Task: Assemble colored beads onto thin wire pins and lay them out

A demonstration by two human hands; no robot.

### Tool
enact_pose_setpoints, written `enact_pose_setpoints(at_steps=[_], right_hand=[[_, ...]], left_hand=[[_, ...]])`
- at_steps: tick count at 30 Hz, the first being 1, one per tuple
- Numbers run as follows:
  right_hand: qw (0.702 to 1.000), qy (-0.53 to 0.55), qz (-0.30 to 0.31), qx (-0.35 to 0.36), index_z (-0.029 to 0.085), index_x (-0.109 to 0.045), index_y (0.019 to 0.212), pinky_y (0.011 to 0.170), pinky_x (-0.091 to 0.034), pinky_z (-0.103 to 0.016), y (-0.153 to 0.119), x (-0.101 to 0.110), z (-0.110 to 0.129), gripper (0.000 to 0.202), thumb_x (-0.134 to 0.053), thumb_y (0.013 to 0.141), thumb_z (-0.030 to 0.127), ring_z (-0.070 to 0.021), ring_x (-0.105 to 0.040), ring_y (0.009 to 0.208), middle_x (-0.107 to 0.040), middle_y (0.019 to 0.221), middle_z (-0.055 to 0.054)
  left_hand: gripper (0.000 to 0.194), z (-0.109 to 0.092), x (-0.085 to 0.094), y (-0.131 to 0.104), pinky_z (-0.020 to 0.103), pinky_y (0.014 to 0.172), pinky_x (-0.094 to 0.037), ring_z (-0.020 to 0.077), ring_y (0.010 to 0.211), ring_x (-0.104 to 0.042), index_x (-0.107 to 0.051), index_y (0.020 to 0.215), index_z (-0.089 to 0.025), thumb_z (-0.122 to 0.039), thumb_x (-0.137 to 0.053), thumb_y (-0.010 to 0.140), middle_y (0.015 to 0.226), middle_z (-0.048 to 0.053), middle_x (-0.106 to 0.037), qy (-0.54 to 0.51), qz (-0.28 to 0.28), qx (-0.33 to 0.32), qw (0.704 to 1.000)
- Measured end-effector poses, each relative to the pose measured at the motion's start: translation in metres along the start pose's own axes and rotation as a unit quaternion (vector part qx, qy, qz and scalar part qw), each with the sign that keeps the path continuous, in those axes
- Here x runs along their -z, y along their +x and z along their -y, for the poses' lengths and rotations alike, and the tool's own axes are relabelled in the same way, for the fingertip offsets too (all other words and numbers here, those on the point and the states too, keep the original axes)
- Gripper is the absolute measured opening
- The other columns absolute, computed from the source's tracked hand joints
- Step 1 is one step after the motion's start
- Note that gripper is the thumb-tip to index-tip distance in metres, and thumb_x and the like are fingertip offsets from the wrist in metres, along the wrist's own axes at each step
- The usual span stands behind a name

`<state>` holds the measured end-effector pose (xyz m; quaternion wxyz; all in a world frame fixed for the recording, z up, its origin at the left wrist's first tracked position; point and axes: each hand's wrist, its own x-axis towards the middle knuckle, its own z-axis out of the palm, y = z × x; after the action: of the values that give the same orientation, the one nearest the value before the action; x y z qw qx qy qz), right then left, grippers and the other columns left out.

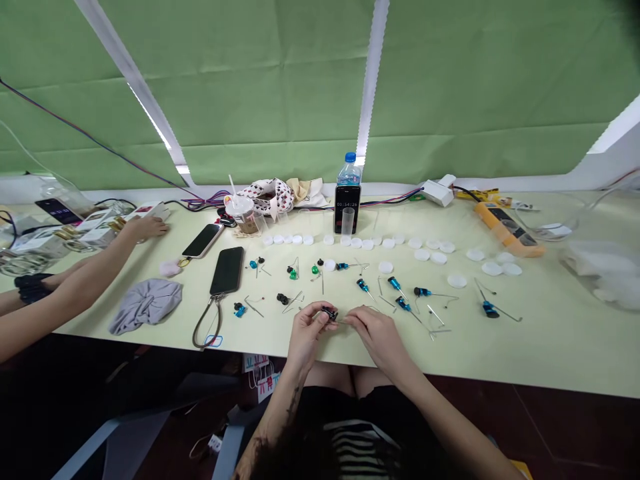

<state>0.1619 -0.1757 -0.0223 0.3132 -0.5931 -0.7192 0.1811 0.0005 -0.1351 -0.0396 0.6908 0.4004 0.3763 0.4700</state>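
Note:
Near the table's front edge, my left hand (309, 331) is closed on a small black part (329, 313). Just to its right, my right hand (376, 333) has its fingertips pinched beside that part, seemingly on a thin metal piece too small to make out. Around them on the table (500, 353) lie blue fittings with metal rods (395, 285), a black fitting (282, 299), a green fitting (293, 273) and several thin bent rods. White round caps (385, 267) are spread behind them.
A phone showing a timer (347, 210) leans on a water bottle (349, 172). At left are a black phone (227, 271), a grey cloth (145, 305) and another person's arm (80, 287). An orange device (509, 230) lies back right.

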Motion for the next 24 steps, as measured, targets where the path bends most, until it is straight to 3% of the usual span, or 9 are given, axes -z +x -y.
enact_pose_setpoints(at_steps=[4,8,11,14,16,18,19,21,24], right_hand=[[0.979,0.189,0.026,-0.073,0.021,-0.048,0.07,0.059,-0.039,-0.025,0.0,-0.003,0.015,0.04,-0.025,0.097,0.039,-0.0142,-0.054,0.06,-0.056,0.062,0.001],[0.979,0.179,-0.023,-0.094,0.022,-0.044,0.072,0.058,-0.038,-0.027,-0.006,-0.014,0.023,0.034,-0.026,0.096,0.039,-0.0153,-0.051,0.06,-0.052,0.064,0.001],[0.984,0.15,-0.044,-0.084,0.022,-0.046,0.086,0.063,-0.041,-0.029,-0.013,-0.019,0.024,0.022,-0.031,0.095,0.036,-0.0173,-0.053,0.068,-0.055,0.076,-0.001],[0.98,0.183,-0.061,-0.05,0.021,-0.045,0.102,0.07,-0.045,-0.031,-0.018,-0.019,0.023,0.018,-0.038,0.092,0.034,-0.0188,-0.056,0.083,-0.054,0.101,-0.008],[0.972,0.217,-0.069,-0.058,0.021,-0.041,0.113,0.07,-0.047,-0.031,-0.019,-0.017,0.022,0.03,-0.047,0.088,0.036,-0.0188,-0.057,0.087,-0.053,0.111,-0.01],[0.967,0.234,-0.045,-0.09,0.02,-0.045,0.109,0.065,-0.047,-0.03,-0.018,-0.015,0.021,0.029,-0.047,0.088,0.04,-0.0173,-0.059,0.074,-0.06,0.095,-0.007],[0.966,0.234,-0.026,-0.104,0.02,-0.051,0.098,0.061,-0.045,-0.029,-0.017,-0.014,0.021,0.024,-0.042,0.09,0.041,-0.016,-0.058,0.064,-0.061,0.079,-0.003],[0.968,0.227,0.009,-0.109,0.021,-0.051,0.073,0.056,-0.042,-0.028,-0.014,-0.013,0.022,0.037,-0.029,0.095,0.04,-0.0143,-0.051,0.05,-0.052,0.054,0.002],[0.972,0.219,-0.005,-0.084,0.021,-0.052,0.075,0.058,-0.043,-0.028,-0.011,-0.011,0.023,0.033,-0.032,0.094,0.039,-0.0157,-0.054,0.058,-0.055,0.061,0.001]], left_hand=[[0.026,0.001,-0.012,-0.006,0.023,0.059,-0.045,0.0098,0.055,-0.054,-0.056,0.092,-0.015,-0.035,-0.063,0.077,0.066,0.0,-0.059,0.052,0.027,-0.021,0.998],[0.024,-0.002,-0.018,-0.015,0.024,0.061,-0.04,0.0128,0.062,-0.05,-0.055,0.088,-0.017,-0.039,-0.049,0.085,0.068,0.001,-0.055,0.26,0.026,-0.118,0.958],[0.031,-0.004,-0.018,-0.018,0.025,0.064,-0.035,0.0144,0.067,-0.048,-0.055,0.079,-0.018,-0.04,-0.038,0.09,0.072,0.002,-0.052,0.388,0.007,-0.18,0.904],[0.038,-0.004,-0.016,-0.018,0.025,0.06,-0.031,0.0142,0.061,-0.043,-0.049,0.07,-0.018,-0.042,-0.029,0.092,0.063,0.0,-0.045,0.393,-0.001,-0.161,0.905],[0.04,-0.005,-0.016,-0.017,0.024,0.058,-0.029,0.014,0.059,-0.041,-0.045,0.068,-0.018,-0.044,-0.027,0.092,0.06,-0.001,-0.041,0.374,-0.009,-0.14,0.917],[0.04,-0.005,-0.019,-0.017,0.024,0.057,-0.029,0.0138,0.058,-0.039,-0.043,0.067,-0.019,-0.046,-0.028,0.092,0.059,-0.001,-0.04,0.369,-0.014,-0.13,0.92],[0.039,-0.005,-0.021,-0.018,0.024,0.057,-0.028,0.0138,0.058,-0.039,-0.042,0.067,-0.019,-0.046,-0.029,0.092,0.06,-0.002,-0.039,0.373,-0.015,-0.129,0.919],[0.039,-0.005,-0.026,-0.018,0.024,0.058,-0.028,0.0137,0.057,-0.038,-0.04,0.066,-0.02,-0.045,-0.028,0.092,0.059,-0.002,-0.039,0.387,-0.017,-0.132,0.913],[0.039,-0.006,-0.029,-0.016,0.025,0.057,-0.027,0.0139,0.056,-0.038,-0.038,0.065,-0.02,-0.044,-0.026,0.093,0.058,-0.002,-0.039,0.405,-0.028,-0.132,0.904]])
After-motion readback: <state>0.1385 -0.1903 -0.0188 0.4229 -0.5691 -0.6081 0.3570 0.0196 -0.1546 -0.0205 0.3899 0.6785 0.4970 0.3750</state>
